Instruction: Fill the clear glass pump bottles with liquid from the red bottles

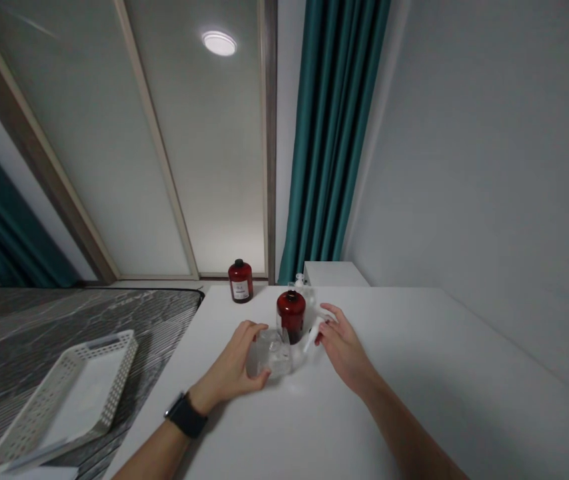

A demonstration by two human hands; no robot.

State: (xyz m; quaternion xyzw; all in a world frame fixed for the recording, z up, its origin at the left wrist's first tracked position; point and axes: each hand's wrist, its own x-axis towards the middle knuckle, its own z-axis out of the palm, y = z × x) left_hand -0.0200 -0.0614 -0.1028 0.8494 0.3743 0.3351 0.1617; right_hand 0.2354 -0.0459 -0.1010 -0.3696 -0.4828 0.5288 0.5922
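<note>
A clear, boxy plastic container (275, 356), on or just above the white bench (289, 437), is pinched in the left hand's (237, 363) grip; at three o'clock, the right hand (345, 350) pinches a slim white piece (313, 333). Glossy dark-red bottle (291, 312) at one o'clock; labelled red bottle (240, 283) at eleven.

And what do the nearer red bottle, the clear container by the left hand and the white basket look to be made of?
Nearer red bottle: glossy plastic or glass, judging by its shine; I can't tell which.
Clear container: see-through with bright edges, likely smooth plastic, possibly glass.
White basket: probably matte moulded plastic, given its regular rows of holes.
</note>
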